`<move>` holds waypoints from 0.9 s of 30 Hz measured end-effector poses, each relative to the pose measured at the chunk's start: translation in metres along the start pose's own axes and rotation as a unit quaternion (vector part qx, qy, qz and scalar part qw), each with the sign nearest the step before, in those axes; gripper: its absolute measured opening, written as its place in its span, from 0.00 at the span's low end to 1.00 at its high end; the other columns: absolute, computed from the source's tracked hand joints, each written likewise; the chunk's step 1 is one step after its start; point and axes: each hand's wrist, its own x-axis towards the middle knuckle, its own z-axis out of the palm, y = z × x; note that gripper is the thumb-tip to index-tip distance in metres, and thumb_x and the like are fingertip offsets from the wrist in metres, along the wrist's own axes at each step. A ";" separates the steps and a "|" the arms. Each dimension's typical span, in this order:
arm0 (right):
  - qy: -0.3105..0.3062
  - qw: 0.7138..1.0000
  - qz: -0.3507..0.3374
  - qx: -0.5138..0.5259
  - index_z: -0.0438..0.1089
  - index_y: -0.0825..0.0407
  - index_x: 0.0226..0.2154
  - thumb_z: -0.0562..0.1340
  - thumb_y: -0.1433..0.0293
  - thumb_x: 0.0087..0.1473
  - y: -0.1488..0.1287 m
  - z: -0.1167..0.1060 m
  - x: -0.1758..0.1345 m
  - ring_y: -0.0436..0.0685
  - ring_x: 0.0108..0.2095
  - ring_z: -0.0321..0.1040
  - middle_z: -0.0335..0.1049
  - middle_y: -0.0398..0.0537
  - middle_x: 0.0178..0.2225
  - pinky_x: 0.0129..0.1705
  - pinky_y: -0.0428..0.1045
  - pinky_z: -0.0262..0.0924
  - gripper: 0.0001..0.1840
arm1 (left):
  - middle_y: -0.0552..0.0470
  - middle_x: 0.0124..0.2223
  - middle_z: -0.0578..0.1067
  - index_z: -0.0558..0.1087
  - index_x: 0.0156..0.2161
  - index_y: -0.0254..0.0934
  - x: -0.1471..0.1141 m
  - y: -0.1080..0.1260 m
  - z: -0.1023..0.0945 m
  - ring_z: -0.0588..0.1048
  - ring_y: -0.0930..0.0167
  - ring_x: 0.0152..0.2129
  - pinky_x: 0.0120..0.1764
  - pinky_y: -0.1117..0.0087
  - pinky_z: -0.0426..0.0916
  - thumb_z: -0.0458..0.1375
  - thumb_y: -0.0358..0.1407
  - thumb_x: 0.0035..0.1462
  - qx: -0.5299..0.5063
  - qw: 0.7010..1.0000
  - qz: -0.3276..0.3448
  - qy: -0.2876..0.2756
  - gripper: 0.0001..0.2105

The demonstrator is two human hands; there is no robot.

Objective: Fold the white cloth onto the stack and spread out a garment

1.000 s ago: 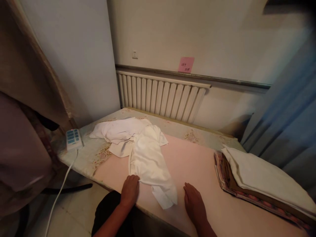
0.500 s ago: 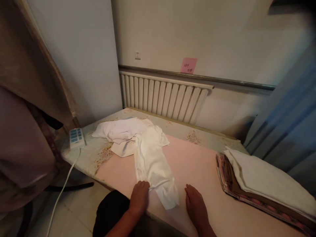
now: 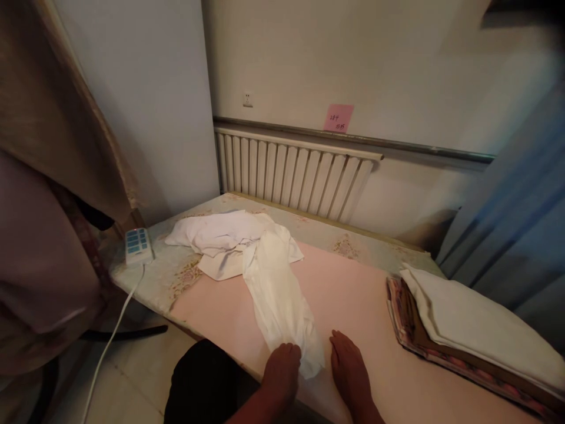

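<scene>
A long, crumpled white garment [image 3: 280,282] stretches from the middle of the table toward me, its far end overlapping a bunched pile of white clothes [image 3: 216,232]. With fingers curled down, my left hand [image 3: 282,374] grips the near left edge of the garment. What lies under its fingertips is hidden. My right hand [image 3: 352,368] rests on the pink cloth [image 3: 348,294], just right of the garment's near end and apart from it. Its fingers lie extended and close together, holding nothing.
Folded fabrics with a white cloth [image 3: 481,318] on top are stacked at the right. A power strip [image 3: 138,246] with a white cord sits on the left corner of the floral-covered table [image 3: 183,280]. Behind are a radiator [image 3: 295,171] and a blue curtain [image 3: 507,188].
My left hand has moved right along the near edge, carrying the garment's left edge inward, so its near part looks narrower and straighter. My right hand has hardly moved.
</scene>
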 end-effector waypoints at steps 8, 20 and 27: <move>-0.009 0.999 0.024 0.035 0.72 0.53 0.47 0.54 0.69 0.60 -0.004 -0.003 0.003 0.61 0.52 0.69 0.73 0.56 0.50 0.54 0.59 0.64 0.15 | 0.48 0.43 0.70 0.67 0.39 0.38 -0.013 -0.018 -0.011 0.66 0.65 0.42 0.46 0.63 0.61 0.53 0.30 0.57 -0.028 0.994 0.078 0.075 0.05; -0.054 0.972 0.159 0.163 0.70 0.49 0.47 0.58 0.61 0.57 -0.053 -0.028 0.015 0.61 0.40 0.70 0.74 0.51 0.40 0.43 0.56 0.67 0.17 | 0.46 0.37 0.72 0.70 0.35 0.38 -0.006 -0.065 -0.027 0.68 0.63 0.38 0.42 0.62 0.62 0.47 0.27 0.58 -0.016 0.987 0.099 0.127 0.10; -0.101 0.925 0.266 0.252 0.72 0.51 0.44 0.54 0.68 0.48 -0.076 -0.029 0.022 0.62 0.43 0.69 0.75 0.51 0.41 0.49 0.56 0.62 0.21 | 0.49 0.35 0.75 0.71 0.33 0.39 0.003 -0.079 -0.028 0.72 0.65 0.36 0.43 0.64 0.65 0.46 0.35 0.56 -0.255 0.951 -0.020 0.175 0.11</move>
